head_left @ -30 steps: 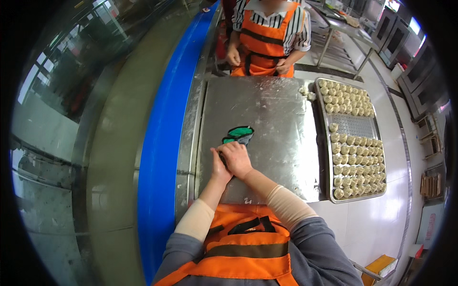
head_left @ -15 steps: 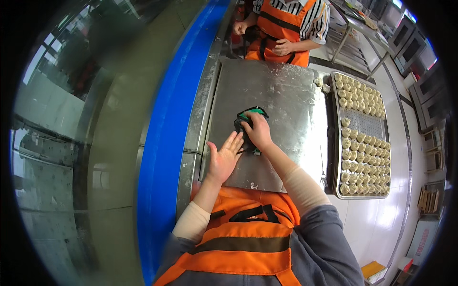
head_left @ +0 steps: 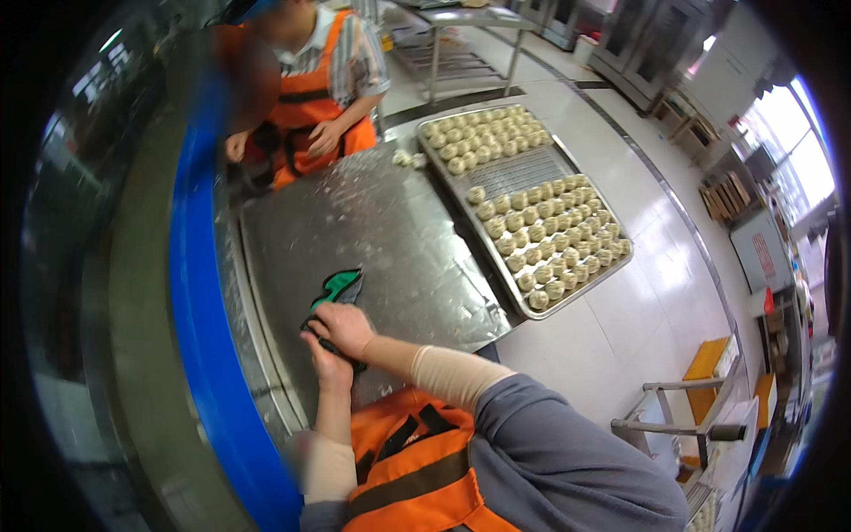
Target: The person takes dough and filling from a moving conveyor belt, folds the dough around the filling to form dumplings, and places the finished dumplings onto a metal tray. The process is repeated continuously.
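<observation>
A floppy green-and-black fabric piece (head_left: pixel 342 288) lies on the metal worktable (head_left: pixel 403 257) in front of me. Its dark part runs back under my hands. My right hand (head_left: pixel 347 328) is closed on this dark part, knuckles up. Beneath and against it is my left hand (head_left: pixel 331 363), palm side turned up toward the right hand. A black strip crosses at the left fingers, which are mostly covered, so their grip cannot be made out.
Right of the worktable, a large metal tray (head_left: pixel 503 282) holds rows of pleated dough buns (head_left: pixel 554 222). A blue belt (head_left: pixel 199 293) runs along the left. Across the table stands a co-worker in an orange apron (head_left: pixel 306 106). Dough scraps (head_left: pixel 408 160) lie near the tray.
My view has swung to the right. My left hand, flat and spread beside the fabric before, has come together with my right hand at its dark part.
</observation>
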`<state>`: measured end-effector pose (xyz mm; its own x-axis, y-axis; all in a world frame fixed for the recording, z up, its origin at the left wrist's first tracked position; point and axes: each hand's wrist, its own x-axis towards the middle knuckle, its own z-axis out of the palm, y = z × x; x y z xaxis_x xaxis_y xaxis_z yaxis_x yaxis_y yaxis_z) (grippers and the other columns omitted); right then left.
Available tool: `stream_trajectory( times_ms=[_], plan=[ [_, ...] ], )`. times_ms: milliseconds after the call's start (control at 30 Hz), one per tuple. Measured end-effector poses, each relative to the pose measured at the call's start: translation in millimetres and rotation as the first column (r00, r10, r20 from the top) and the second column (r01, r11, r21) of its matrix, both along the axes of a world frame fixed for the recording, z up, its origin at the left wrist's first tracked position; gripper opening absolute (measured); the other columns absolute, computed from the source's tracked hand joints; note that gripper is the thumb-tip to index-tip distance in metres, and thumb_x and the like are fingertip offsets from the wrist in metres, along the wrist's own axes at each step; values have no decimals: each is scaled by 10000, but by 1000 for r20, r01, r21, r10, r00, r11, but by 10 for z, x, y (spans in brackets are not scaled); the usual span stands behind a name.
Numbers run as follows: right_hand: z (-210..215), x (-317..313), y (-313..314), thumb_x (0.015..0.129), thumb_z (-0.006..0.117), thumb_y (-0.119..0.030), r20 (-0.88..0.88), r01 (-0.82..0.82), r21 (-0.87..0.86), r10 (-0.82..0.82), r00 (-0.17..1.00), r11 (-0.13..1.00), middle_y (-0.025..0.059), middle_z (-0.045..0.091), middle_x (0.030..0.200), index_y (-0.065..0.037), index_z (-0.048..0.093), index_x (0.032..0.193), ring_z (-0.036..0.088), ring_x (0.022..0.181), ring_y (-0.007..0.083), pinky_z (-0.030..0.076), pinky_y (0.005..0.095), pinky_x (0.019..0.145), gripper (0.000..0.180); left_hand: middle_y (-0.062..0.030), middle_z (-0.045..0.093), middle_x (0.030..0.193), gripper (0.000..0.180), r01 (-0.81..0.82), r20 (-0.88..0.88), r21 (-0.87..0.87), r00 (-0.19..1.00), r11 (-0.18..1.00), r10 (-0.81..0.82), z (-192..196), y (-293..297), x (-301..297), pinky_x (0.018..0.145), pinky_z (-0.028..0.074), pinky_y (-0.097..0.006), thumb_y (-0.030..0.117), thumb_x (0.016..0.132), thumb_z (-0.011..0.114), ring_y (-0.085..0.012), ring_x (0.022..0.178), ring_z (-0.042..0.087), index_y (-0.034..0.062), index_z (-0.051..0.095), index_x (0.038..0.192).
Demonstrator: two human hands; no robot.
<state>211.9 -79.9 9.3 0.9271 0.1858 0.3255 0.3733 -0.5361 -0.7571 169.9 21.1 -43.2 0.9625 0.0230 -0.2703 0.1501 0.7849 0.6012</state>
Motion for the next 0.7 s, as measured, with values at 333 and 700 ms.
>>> stream_trajectory(
  times_ms=[333,700],
  plan=[
    [-155,49,-85,966,581,-276,-101,99,188,-81,992,977,161,656,956,-57,610,1019,647,893,374,524,451,765,227,-169,210,1618,703,-9,76,734,995,679,-69,307,-257,-191,1184,247,-371,446,1080,372,-268,1458,292,30,108,1581],
    [-283,22,-217,948,577,-203,-110,146,324,-116,987,935,204,630,912,-34,569,1019,630,847,410,521,474,727,183,-316,606,981,352,-120,121,984,993,135,0,182,-208,164,773,457,-473,276,1055,450,-426,884,599,-61,541,1014]
  ],
)
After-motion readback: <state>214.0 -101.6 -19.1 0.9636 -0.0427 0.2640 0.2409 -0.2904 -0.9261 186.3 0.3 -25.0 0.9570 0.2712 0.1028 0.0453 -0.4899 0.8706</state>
